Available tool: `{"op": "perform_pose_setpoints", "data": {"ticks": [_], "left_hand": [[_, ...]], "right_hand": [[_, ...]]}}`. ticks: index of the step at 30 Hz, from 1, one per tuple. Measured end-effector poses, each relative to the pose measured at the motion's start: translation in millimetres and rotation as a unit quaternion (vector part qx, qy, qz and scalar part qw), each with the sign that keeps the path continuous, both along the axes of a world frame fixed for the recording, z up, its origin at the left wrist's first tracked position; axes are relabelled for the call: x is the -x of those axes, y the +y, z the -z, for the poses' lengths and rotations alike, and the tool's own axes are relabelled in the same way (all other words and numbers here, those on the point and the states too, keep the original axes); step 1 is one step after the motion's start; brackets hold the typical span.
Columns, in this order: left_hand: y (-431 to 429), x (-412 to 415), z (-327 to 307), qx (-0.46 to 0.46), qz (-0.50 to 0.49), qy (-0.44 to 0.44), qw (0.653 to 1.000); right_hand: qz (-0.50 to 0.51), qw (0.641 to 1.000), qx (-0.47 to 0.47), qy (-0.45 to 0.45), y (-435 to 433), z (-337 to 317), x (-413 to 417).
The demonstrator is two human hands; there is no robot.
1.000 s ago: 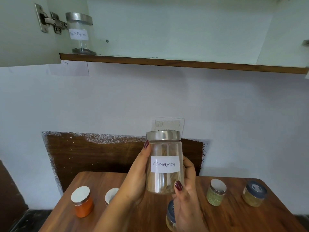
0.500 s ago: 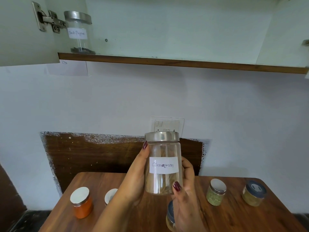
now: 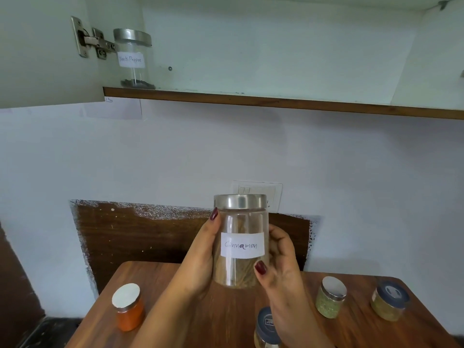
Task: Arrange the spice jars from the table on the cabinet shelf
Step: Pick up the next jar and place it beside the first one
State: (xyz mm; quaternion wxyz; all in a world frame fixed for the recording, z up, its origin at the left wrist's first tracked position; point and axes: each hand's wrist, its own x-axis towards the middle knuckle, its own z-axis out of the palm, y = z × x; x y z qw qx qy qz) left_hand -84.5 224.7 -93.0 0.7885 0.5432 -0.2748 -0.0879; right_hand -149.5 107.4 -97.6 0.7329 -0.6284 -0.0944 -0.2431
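Observation:
I hold a clear glass jar labelled Cinnamon [image 3: 241, 222], with a steel lid, upright above the wooden table [image 3: 226, 312]. My left hand [image 3: 200, 257] grips its left side and my right hand [image 3: 282, 262] grips its right side, thumb on the front. On the cabinet shelf [image 3: 276, 102] above, at the far left, stands a jar labelled Black Pepper [image 3: 133, 60]. On the table stand an orange spice jar [image 3: 128, 307] at left, a green spice jar [image 3: 330, 300] and a dark-lidded jar [image 3: 389, 301] at right. Another dark-lidded jar [image 3: 266, 327] is partly hidden by my right wrist.
The cabinet door [image 3: 37, 51] hangs open at the upper left on a metal hinge [image 3: 91, 41]. A white switch plate [image 3: 272, 194] sits on the wall behind the cinnamon jar. The shelf right of the pepper jar holds nothing.
The view has shifted a little; the shelf and pepper jar sit slightly further right and lower in frame. Both hands keep the cinnamon jar in about the same place.

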Motion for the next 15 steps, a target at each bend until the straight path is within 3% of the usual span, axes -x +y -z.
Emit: {"op": "perform_pose_setpoints", "data": {"ticks": [1, 4, 9, 13, 15], "left_hand": [[2.6, -2.1, -4.6, -0.014, -0.014, -0.020, 1.000], [12.6, -11.0, -19.3, -0.022, -0.025, -0.060, 0.998], [29.8, -25.8, -45.3, -0.082, -0.094, -0.144, 0.982], [43.7, -39.7, -66.4, -0.090, -0.266, -0.286, 0.916], [53.3, -47.3, -74.5, -0.091, -0.348, -0.310, 0.880]], "right_hand": [[-0.100, 0.993, -0.055, 0.027, -3.8, 16.0, -20.5], [-0.073, 0.997, 0.010, 0.008, -14.4, 12.6, -19.1], [-0.116, 0.991, 0.063, -0.019, -11.6, -22.6, -29.8], [-0.075, 0.995, 0.069, -0.022, -1.4, -51.3, -45.8], [-0.061, 0.994, 0.083, -0.029, 5.4, -70.8, -56.4]]}}
